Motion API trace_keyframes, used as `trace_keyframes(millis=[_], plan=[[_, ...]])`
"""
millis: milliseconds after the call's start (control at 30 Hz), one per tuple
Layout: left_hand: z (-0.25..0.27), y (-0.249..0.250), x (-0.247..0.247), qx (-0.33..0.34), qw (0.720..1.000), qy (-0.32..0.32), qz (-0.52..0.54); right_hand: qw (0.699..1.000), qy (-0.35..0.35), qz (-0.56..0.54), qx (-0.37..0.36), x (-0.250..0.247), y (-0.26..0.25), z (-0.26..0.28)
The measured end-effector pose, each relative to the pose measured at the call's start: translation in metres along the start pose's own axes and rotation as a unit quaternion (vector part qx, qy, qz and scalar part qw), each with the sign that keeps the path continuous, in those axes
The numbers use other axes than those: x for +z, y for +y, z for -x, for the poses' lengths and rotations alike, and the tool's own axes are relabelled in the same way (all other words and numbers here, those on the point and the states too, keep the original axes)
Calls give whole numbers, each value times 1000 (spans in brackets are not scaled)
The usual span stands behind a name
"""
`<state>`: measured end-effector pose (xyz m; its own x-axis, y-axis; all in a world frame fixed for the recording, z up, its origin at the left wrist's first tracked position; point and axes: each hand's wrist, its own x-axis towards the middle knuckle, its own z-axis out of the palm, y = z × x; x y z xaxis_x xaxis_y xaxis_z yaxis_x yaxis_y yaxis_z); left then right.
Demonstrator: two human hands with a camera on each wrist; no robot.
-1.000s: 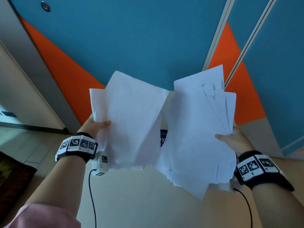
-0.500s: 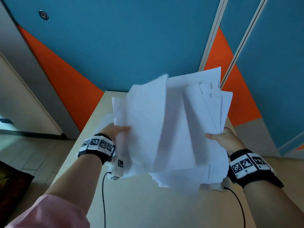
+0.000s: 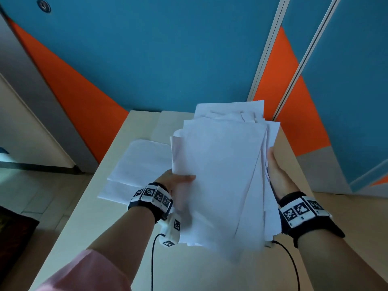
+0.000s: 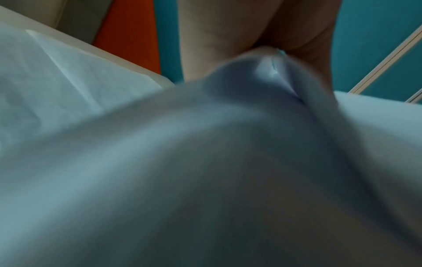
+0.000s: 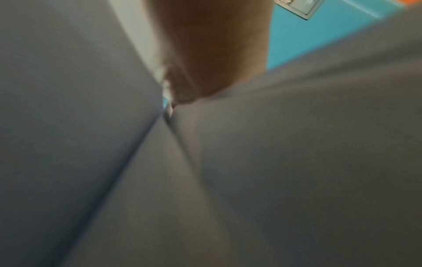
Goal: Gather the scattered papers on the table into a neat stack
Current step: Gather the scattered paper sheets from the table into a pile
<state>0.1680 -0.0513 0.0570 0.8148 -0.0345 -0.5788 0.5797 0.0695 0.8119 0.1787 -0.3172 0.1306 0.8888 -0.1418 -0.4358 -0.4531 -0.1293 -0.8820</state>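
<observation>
Left hand point(image 3: 175, 181): I grip the bundle of papers point(image 3: 222, 177), thumb over its left edge.
Right hand point(image 3: 278, 177): I clasp its right edge.
Loose sheets point(image 3: 138, 164): flat on the counter point(image 3: 117, 206), left of the bundle.

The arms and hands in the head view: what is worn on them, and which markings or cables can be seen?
Both hands are bare. The left hand and the right hand each have a black wrist band carrying white tiles printed with black square codes. A small white camera block with similar codes hangs under the left wrist, with a thin black cable. A pink sleeve covers the left upper forearm.
</observation>
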Motion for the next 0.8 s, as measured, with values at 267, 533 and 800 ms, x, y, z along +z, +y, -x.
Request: trace_keyframes(millis=[267, 533, 800], plan=[[-14, -4, 1, 28, 999, -5, -24, 985, -44, 165, -6, 12, 7, -18], [-51, -25, -78, -16, 831, 159, -533, 984, 52, 166, -26, -9, 3, -41], [-50, -23, -86, -60, 717, 145, -680, 985, 59, 164, -7, -4, 10, -54]])
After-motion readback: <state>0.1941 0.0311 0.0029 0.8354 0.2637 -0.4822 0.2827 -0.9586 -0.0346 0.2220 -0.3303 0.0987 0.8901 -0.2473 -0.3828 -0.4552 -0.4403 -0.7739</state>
